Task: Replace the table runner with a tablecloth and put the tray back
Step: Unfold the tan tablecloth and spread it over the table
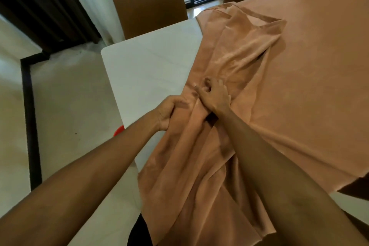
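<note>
**Both hands bunching the tablecloth**

Through the head camera, our left hand (169, 113) gripped a gathered fold of the tan tablecloth (299, 76) at the near edge of the table (147, 66). Just beside it, our right hand (215, 96) pinched the bunched cloth with curled fingers, forearms converging. The cloth covered the table's right part.

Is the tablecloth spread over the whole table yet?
No. The tablecloth is bunched where the left hand and right hand grip it; the white tabletop shows bare.

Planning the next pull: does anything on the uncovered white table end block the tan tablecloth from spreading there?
Nothing visible. The white rectangular tabletop lies bare left of the bunched tan tablecloth.
</note>
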`<state>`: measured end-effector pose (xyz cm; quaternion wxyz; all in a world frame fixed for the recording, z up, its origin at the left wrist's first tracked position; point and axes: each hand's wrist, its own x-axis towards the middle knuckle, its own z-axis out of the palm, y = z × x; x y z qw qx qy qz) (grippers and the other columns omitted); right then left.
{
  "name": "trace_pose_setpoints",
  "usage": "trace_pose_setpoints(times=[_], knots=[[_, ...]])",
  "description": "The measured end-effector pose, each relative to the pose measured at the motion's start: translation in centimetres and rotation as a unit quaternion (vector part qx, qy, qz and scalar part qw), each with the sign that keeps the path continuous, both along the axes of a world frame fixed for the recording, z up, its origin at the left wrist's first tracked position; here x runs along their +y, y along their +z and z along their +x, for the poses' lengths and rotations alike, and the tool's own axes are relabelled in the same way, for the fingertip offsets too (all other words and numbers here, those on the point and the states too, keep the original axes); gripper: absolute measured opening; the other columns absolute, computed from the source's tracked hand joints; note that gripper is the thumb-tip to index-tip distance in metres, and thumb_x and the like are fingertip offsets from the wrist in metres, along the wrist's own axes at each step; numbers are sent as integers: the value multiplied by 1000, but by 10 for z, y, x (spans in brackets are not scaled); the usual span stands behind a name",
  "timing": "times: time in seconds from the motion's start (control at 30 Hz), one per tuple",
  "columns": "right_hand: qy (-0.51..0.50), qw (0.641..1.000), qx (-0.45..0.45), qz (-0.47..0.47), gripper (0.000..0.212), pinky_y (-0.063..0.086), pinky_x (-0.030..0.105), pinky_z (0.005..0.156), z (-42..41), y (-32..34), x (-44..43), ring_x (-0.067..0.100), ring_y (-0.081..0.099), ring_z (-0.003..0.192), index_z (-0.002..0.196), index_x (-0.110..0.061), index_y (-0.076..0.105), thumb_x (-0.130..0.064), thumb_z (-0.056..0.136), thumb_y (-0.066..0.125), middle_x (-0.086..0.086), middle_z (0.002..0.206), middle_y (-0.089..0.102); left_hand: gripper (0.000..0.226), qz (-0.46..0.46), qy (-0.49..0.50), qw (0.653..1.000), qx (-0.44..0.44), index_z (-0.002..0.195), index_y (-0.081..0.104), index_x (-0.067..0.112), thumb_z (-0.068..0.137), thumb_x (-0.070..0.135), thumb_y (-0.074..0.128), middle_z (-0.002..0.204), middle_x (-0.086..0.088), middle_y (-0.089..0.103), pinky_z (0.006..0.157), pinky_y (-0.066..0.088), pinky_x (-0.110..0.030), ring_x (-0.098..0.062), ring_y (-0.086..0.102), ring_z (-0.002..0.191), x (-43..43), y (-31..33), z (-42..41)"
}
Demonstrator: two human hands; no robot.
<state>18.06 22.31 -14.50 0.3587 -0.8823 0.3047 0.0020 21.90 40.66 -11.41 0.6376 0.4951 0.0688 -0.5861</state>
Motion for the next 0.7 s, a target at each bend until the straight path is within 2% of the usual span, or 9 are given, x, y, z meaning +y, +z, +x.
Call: trace_pose_setpoints(times=[0.1, 0.17, 0.2, 0.27, 0.37, 0.43, 0.53, 0.63, 0.7], knots=[[-47, 994, -99, 23, 56, 45, 48, 105, -11, -2, 0, 24, 55, 122, 138, -32, 54, -63, 91, 54, 2, 137, 53, 23, -6, 51, 999, 1, 98, 79, 7, 79, 17, 69, 102, -16, 74, 83, 58, -39, -29, 72, 92, 14, 2, 30], [-86, 986, -139, 18, 49, 46, 47, 103, -12, -1, 2, 23, 54, 120, 138, -28, 53, -52, 96, 56, 4, 135, 53, 35, 72, 37, 996, -41, 112, 74, 10, 79, 22, 75, 112, -14, 73, 85, 57, -38, -27, 70, 100, 32, 6, 54], [-96, 985, -145, 9, 47, 46, 47, 102, -11, 0, 4, 24, 54, 119, 138, -27, 53, -49, 98, 55, 5, 134, 54, 38, 148, 24, 982, -116, 114, 72, 13, 78, 24, 77, 113, -11, 73, 83, 57, -36, -25, 69, 100, 43, 5, 65], [-95, 984, -145, -26, 44, 43, 48, 104, -5, 2, 7, 28, 53, 119, 137, -23, 56, -45, 99, 56, 9, 131, 55, 28, 290, 77, 905, -303, 103, 68, 22, 76, 19, 76, 94, -2, 72, 70, 55, -29, -17, 67, 83, 65, 1, 83], [-86, 985, -124, -81, 43, 36, 46, 108, 12, 7, 19, 32, 49, 123, 134, -17, 60, -44, 100, 57, 12, 130, 56, 27, 358, 218, 791, -445, 90, 58, 24, 74, 3, 55, 74, 8, 61, 59, 45, -26, -15, 58, 66, 104, -1, 105], [-79, 986, -96, -108, 46, 35, 47, 109, 28, 10, 33, 32, 46, 127, 134, -18, 58, -49, 99, 53, 10, 134, 54, 27, 382, 225, 739, -507, 87, 54, 25, 74, 1, 49, 85, 4, 61, 63, 45, -29, -15, 58, 72, 131, -7, 118], [-49, 992, -35, -114, 51, 33, 56, 112, 45, 10, 52, 30, 40, 134, 134, -23, 55, -57, 99, 45, 7, 141, 49, 19, 468, 151, 648, -581, 88, 58, 26, 83, 9, 51, 97, -2, 51, 73, 41, -35, -24, 50, 86, 154, -23, 117], [-9, 992, 26, -127, 50, 35, 55, 107, 57, 6, 71, 33, 44, 129, 129, -22, 59, -59, 100, 41, 9, 137, 51, 17, 545, 125, 596, -576, 89, 67, 20, 82, 9, 56, 99, -7, 48, 79, 29, -37, -33, 46, 97, 163, -34, 109], [37, 991, 34, -122, 51, 43, 50, 102, 61, 3, 81, 34, 50, 120, 126, -22, 61, -60, 99, 42, 10, 130, 54, 26, 525, 96, 589, -607, 92, 65, 20, 76, 2, 56, 102, -7, 48, 81, 26, -37, -31, 44, 100, 166, -40, 107]])
